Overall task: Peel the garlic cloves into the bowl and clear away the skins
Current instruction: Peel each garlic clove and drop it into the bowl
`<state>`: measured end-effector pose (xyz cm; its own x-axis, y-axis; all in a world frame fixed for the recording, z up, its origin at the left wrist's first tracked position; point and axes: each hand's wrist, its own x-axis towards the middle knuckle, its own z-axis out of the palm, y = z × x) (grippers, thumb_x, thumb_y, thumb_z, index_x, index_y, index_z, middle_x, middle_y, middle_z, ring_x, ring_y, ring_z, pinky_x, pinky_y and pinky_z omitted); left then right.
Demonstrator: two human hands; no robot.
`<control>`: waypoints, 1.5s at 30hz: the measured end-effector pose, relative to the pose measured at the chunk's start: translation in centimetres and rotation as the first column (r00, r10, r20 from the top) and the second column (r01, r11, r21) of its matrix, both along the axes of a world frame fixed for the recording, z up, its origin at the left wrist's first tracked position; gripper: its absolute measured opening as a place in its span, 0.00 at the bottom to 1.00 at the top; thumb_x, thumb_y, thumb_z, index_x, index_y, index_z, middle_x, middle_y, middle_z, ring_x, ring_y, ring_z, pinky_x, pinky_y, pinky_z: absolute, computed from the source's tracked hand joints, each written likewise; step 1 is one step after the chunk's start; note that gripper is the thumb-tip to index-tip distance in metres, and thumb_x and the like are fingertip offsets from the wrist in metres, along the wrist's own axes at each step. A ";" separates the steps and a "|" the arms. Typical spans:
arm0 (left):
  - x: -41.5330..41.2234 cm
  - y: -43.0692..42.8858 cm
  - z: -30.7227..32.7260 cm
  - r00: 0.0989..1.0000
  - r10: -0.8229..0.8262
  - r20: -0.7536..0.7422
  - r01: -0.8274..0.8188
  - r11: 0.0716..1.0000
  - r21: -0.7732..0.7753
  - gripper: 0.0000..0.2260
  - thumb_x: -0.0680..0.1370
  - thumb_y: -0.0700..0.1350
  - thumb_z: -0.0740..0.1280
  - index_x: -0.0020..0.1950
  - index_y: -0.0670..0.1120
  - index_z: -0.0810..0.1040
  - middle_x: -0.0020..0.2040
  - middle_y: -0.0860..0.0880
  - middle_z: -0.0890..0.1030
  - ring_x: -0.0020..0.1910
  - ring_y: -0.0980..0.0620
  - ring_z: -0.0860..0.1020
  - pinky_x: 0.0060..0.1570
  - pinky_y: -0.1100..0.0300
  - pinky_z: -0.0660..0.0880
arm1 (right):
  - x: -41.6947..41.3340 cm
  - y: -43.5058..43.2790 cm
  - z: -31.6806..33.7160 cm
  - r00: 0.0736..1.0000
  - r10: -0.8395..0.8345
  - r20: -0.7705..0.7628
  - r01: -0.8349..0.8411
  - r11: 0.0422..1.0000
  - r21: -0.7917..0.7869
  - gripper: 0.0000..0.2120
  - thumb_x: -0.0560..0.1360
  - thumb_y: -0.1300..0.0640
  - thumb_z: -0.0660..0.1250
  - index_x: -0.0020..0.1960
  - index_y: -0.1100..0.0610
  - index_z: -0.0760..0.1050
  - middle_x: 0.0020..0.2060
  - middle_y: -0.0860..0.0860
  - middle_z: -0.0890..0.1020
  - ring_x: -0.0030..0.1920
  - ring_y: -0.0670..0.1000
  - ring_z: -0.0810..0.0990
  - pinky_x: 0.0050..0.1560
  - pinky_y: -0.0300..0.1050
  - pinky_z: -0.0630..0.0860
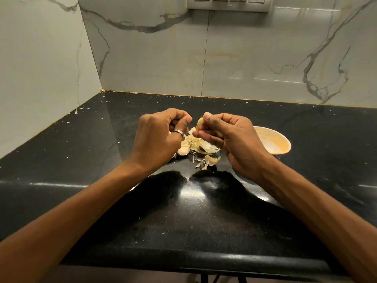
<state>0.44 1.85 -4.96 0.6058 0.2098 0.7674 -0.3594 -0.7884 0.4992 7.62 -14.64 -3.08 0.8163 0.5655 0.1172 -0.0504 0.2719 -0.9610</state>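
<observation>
My right hand (230, 139) pinches a pale garlic clove (200, 122) between thumb and fingers, raised above the counter. My left hand (161, 135), with a ring on one finger, is curled close beside it; what it holds is hidden by its fingers. Beneath both hands lies a pile of garlic pieces and papery skins (195, 147) on the black counter (183, 211). A loose skin piece (212, 160) sits just in front of the pile. The small pale bowl (273, 139) stands to the right, partly behind my right hand.
Marble-patterned walls close off the counter at the back (224, 58) and left (40, 78). A switch panel (230, 3) is mounted high on the back wall. The counter's rounded front edge (193, 260) runs near my forearms. Small white flecks dot the counter.
</observation>
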 end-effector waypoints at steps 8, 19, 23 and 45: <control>0.0 0.0 0.0 1.000 0.003 -0.021 -0.002 0.998 0.066 0.08 0.78 0.40 0.65 0.50 0.44 0.84 0.40 0.52 0.84 0.38 0.55 0.82 0.35 0.52 0.81 | 0.2 -0.1 0.0 1.000 -0.007 0.001 0.007 1.000 -0.011 0.09 0.81 0.61 0.67 0.51 0.68 0.80 0.44 0.63 0.84 0.47 0.59 0.87 0.50 0.43 0.84; -0.1 -0.3 0.1 1.000 0.020 0.014 -0.022 0.991 0.134 0.07 0.77 0.47 0.72 0.49 0.45 0.87 0.39 0.51 0.85 0.37 0.56 0.81 0.38 0.60 0.78 | 0.2 0.1 -0.3 0.999 0.001 0.037 -0.001 1.000 0.006 0.07 0.80 0.62 0.67 0.47 0.65 0.81 0.40 0.57 0.85 0.42 0.50 0.86 0.48 0.40 0.83; 0.0 -0.3 0.0 1.000 0.029 0.006 -0.030 0.989 0.148 0.08 0.77 0.49 0.71 0.49 0.45 0.86 0.39 0.51 0.85 0.36 0.55 0.81 0.37 0.58 0.78 | 0.1 0.2 -0.4 0.999 0.015 0.036 -0.016 1.000 0.018 0.04 0.79 0.64 0.69 0.49 0.66 0.80 0.41 0.57 0.86 0.43 0.51 0.87 0.48 0.39 0.83; 0.0 -0.2 0.0 0.996 -0.031 -0.078 0.032 0.999 0.016 0.07 0.78 0.47 0.70 0.49 0.44 0.85 0.37 0.53 0.83 0.34 0.56 0.81 0.33 0.59 0.79 | 0.3 0.0 -0.7 0.997 0.005 0.075 -0.005 1.000 -0.003 0.05 0.78 0.66 0.68 0.52 0.68 0.80 0.43 0.59 0.85 0.44 0.52 0.86 0.48 0.40 0.83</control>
